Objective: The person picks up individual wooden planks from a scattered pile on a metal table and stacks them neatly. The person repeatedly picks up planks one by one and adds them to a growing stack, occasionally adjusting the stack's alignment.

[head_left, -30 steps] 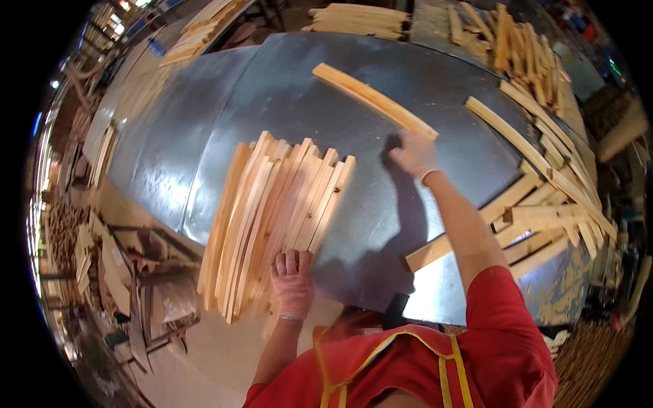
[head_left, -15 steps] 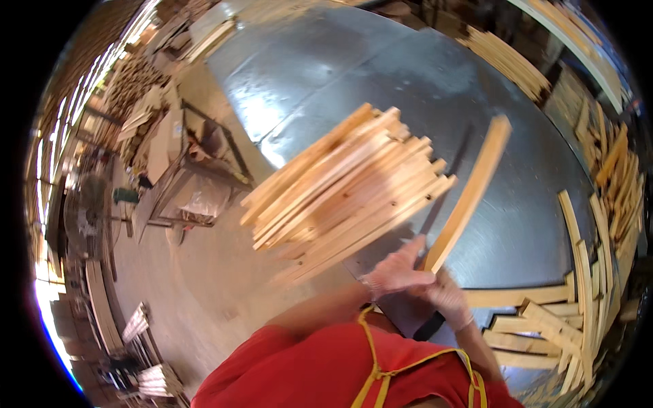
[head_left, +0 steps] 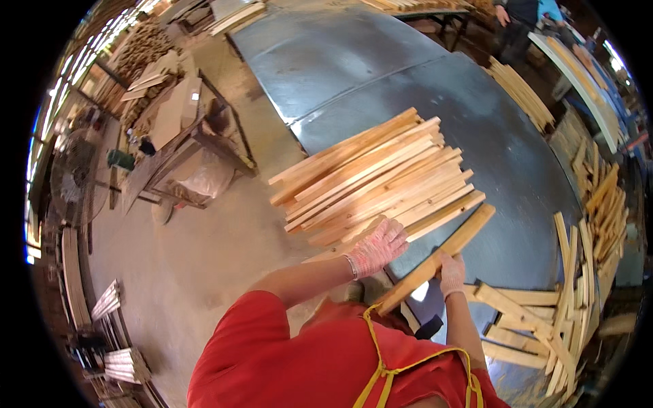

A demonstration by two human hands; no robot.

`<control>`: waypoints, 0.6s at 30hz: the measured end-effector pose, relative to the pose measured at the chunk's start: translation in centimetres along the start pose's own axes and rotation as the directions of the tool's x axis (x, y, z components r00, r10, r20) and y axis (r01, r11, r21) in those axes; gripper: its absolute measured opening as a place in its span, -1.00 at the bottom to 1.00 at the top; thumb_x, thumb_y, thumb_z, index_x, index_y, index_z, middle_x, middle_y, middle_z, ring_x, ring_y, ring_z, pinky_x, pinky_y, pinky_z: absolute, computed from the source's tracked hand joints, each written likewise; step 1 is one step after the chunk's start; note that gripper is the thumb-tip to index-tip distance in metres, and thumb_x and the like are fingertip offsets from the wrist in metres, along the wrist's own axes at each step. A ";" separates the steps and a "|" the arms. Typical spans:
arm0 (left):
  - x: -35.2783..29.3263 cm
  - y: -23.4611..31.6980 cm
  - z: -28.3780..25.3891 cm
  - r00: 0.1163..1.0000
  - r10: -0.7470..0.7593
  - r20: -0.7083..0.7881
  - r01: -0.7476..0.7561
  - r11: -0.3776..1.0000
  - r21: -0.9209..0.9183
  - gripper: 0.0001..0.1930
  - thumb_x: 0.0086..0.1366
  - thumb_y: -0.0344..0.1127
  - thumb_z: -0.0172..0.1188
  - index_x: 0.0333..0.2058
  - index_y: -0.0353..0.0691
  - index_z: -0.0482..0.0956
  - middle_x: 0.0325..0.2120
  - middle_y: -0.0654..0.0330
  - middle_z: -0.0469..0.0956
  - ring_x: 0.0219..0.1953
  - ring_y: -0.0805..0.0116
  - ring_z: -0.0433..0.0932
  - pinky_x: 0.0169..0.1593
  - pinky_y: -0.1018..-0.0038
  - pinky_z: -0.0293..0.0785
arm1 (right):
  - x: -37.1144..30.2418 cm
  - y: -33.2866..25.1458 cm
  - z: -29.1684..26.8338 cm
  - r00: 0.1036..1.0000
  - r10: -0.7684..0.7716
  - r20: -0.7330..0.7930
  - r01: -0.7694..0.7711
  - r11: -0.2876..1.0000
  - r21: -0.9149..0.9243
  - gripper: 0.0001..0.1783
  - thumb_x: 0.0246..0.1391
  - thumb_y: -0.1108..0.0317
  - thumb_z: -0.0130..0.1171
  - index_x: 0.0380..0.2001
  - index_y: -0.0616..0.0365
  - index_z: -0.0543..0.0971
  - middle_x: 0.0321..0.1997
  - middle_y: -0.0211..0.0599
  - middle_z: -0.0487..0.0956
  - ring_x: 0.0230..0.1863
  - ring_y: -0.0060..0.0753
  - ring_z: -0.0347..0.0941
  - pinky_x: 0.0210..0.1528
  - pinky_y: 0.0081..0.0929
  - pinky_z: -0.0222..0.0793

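A bundle of pale wooden slats (head_left: 374,178) lies across the near corner of a large grey metal table (head_left: 381,75), overhanging its edge. My left hand (head_left: 378,247), in a thin glove, presses on the bundle's near side. My right hand (head_left: 450,272), also gloved, grips a single longer wooden slat (head_left: 439,255) that lies at an angle against the bundle's near edge.
Loose slats are heaped along the table's right edge (head_left: 544,319) and far right (head_left: 520,92). A cluttered workbench (head_left: 173,129) stands to the left on the concrete floor. Stacked wood lines the left wall. Another person (head_left: 520,13) stands at the far end.
My right hand picked up a slat from the far side of the table and brought it beside the bundle. My view turned left, and my left hand shifted on the bundle.
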State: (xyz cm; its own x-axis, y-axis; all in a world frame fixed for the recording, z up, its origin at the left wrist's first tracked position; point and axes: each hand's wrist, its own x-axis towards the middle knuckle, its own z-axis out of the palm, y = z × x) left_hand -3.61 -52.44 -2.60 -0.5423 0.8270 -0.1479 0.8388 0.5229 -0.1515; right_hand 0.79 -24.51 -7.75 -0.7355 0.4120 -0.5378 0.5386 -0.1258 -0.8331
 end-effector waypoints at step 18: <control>-7.2 -10.2 1.3 0.921 -0.296 -0.252 0.302 0.953 -0.016 -0.43 0.28 -0.43 0.18 0.30 -0.25 0.48 0.31 -0.08 0.44 0.42 -0.18 0.35 0.51 -0.13 0.22 | -2.6 -12.4 -10.2 0.784 -0.387 0.485 0.621 0.498 -0.605 -0.53 0.10 0.12 0.25 0.00 0.18 0.60 0.01 0.13 0.68 0.11 0.27 0.60 0.16 0.07 0.50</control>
State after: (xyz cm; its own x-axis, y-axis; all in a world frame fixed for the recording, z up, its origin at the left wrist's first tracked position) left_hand -8.38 -63.99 -1.27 -0.7358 0.6592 0.1552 0.6366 0.7514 -0.1735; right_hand 0.21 -14.77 5.25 -0.9846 -0.0662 -0.1617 0.0604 0.7394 -0.6706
